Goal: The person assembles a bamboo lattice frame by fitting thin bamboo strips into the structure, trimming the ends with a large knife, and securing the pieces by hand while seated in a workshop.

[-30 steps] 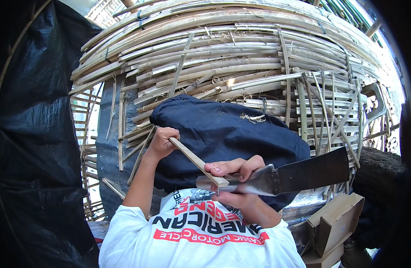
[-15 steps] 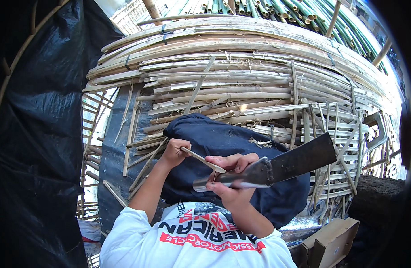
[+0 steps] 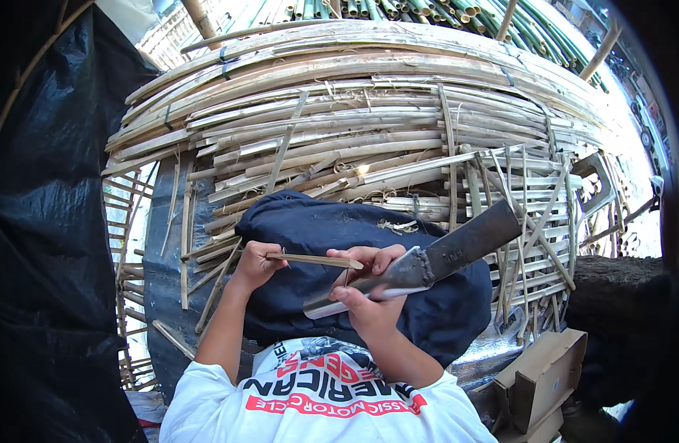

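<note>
A short flat bamboo strip (image 3: 315, 259) is pinched at its left end in my left hand (image 3: 256, 266). It lies almost level, and its right end reaches the fingers of my right hand (image 3: 372, 284). Those fingers are wrapped round the shiny tubular metal handle of a large chopping knife (image 3: 468, 247). Its broad dark blade points up and to the right, with a rough weld where blade meets handle. Something thin stands by the right fingers, just under the strip's end; I cannot make out what it is. Dark blue cloth (image 3: 302, 218) covers my lap beneath both hands.
Split bamboo slats (image 3: 332, 118) lie stacked ahead, some tied in bundles. Green bamboo poles (image 3: 428, 11) are piled behind them. A black plastic sheet (image 3: 51, 221) hangs at the left. Cardboard boxes (image 3: 542, 376) stand at the lower right, near a bamboo lattice (image 3: 535, 258).
The bamboo strip has turned from slanting down to the right to nearly level. Both hands keep their holds. The whole view has shifted a little, moving the surroundings leftward.
</note>
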### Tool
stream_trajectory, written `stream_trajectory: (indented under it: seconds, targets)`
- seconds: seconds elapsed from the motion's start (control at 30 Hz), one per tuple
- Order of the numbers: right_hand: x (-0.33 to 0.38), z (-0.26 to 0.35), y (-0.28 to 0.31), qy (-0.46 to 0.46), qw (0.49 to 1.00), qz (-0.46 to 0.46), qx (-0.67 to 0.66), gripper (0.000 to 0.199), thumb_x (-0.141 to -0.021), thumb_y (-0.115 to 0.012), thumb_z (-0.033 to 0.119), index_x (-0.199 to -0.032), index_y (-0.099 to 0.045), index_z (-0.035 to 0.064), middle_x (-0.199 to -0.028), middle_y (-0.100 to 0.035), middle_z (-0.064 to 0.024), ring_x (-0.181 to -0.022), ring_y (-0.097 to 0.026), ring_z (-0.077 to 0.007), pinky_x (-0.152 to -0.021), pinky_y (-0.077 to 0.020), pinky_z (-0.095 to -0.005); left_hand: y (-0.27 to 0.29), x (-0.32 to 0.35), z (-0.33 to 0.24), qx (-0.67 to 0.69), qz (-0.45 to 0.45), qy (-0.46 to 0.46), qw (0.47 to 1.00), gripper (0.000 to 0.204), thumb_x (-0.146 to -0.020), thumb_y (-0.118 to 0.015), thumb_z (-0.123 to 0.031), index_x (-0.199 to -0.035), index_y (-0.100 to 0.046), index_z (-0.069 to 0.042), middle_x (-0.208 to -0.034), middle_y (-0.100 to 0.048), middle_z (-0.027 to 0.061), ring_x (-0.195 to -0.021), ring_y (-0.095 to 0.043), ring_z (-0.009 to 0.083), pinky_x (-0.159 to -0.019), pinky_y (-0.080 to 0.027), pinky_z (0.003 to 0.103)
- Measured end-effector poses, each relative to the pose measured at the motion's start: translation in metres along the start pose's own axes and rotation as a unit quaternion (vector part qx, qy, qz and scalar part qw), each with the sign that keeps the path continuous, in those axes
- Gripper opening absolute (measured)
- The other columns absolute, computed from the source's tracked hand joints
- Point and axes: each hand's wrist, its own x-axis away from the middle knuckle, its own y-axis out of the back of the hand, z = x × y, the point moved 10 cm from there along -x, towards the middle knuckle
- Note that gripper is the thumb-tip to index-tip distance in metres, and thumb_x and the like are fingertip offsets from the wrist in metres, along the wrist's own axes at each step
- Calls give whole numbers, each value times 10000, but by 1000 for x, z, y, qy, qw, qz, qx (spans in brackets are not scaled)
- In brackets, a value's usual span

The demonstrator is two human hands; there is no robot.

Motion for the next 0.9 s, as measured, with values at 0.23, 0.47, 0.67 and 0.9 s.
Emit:
stream_trajectory:
  seconds: [0.23,0.47,0.67,0.9]
  targets:
    - [35,18,133,-78,954,-279,-74,360,-821,-642,-67,-1011,-405,127,-1120,-601,-220,-888,-684,-269,-512,-551,-301,-34,-11,-44,-178,90,39,979,519,-774,-751,-493,-661,-611,-6,-521,-489,140,-457,-495,284,-472,-388,336]
    - [48,75,212,41,924,-379,-38,312,-867,-736,168,-1034,-473,160,-1096,-629,-117,-1107,-623,-259,-496,-540,-298,-104,-56,-115,-189,188,-1,964,443,-879,-663,-433,-759,-643,-6,-599,-561,152,-563,-548,335,-556,-426,367]
    - [28,107,221,89,939,-329,43,316,-868,-679,23,-1013,-417,121,-1131,-623,-207,-1111,-626,-282,-518,-584,-279,-125,-137,-160,-5,128,43,991,483,-965,-578,-428,-814,-631,27,-563,-505,40,-522,-435,124,-518,-357,291]
    - [19,64,203,-43,943,-274,183,291,-854,-644,-68,-986,-421,63,-1206,-587,-262,-1153,-600,-286,-528,-579,-241,-180,-241,-212,330,202,51,921,267,-1043,-435,-302,-972,-544,-68,-831,-557,20,-741,-568,82,-730,-566,301]
